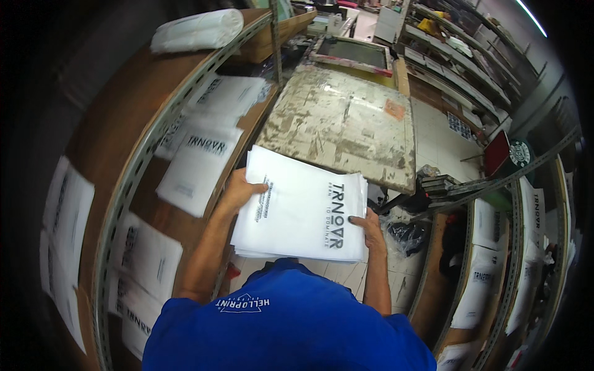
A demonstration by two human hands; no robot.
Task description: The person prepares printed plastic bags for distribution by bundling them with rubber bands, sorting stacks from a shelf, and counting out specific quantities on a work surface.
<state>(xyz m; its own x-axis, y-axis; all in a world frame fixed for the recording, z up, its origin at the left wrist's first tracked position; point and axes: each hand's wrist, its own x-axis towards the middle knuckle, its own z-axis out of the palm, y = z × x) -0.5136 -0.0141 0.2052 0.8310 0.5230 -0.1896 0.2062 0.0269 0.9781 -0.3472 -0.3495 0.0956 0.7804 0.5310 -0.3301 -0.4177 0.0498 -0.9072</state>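
Holding stack (297, 216) near stained table (334, 120), shelves (117, 105)

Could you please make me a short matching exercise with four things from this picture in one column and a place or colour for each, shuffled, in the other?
Column one:
1. Stack
2. Bundle
3. Screen
4. Shirt

Column two:
A. blue
B. at the far end of the worn table
C. between the left hand and the right hand
D. on top of the shelf at the left

Right pairs: 1-C, 2-D, 3-B, 4-A.
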